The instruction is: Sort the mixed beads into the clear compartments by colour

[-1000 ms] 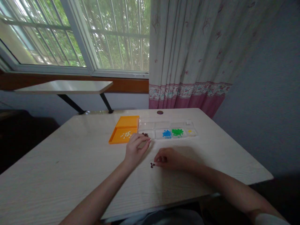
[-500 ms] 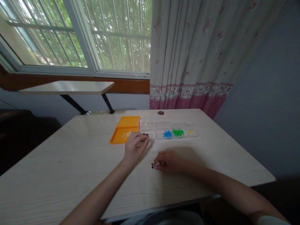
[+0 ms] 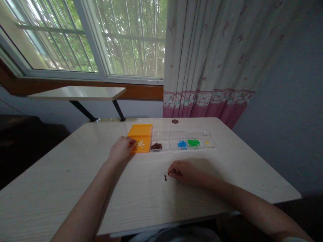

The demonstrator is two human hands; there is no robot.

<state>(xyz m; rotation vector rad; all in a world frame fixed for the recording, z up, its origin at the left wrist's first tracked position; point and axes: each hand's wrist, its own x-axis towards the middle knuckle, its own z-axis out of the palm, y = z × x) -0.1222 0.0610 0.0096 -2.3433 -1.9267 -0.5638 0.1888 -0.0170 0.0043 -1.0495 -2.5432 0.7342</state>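
Note:
My left hand (image 3: 121, 148) rests at the left side of an orange case (image 3: 140, 130). Its fingers are bent together beside several small white pieces (image 3: 139, 144); anything between the fingertips is hidden. My right hand (image 3: 183, 172) lies on the table with its fingers curled into a pinch, and what they hold is too small to make out. Just left of those fingertips is a small dark brown assembled piece (image 3: 165, 177), apart from the hand.
Right of the case, a clear compartment box (image 3: 176, 134) holds brown pieces (image 3: 156, 146), blue pieces (image 3: 182, 144), green pieces (image 3: 193, 143) and a few yellow pieces (image 3: 207, 142). A raised shelf (image 3: 78, 93) stands at the table's back left, near the window and curtain (image 3: 202, 60).
My left hand has moved left from in front of the brown pieces to the orange case, uncovering the brown compartment. The right fingers have drawn slightly away from the small brown piece.

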